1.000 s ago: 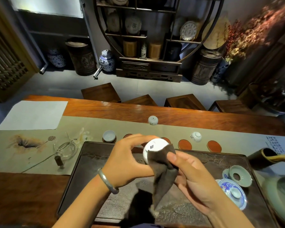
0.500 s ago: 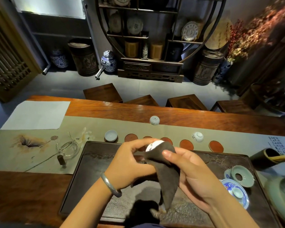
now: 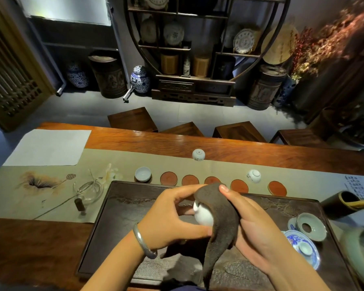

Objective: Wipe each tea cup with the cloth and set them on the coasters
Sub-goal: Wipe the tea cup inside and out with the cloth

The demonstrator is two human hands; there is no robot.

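bare coasters (image 3: 190, 180) beyond tray (image 3: 122, 198)

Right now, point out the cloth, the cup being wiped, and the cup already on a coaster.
cloth (image 3: 223, 217), head view, on the dark fold draped over the cup.
cup being wiped (image 3: 203, 217), head view, on its exposed white side.
cup on coaster (image 3: 143, 174), head view, on its pale inside.

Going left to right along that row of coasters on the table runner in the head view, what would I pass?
Cup on a coaster → first bare coaster → second bare coaster → coaster partly behind the cloth → bare coaster → upturned cup → last coaster.
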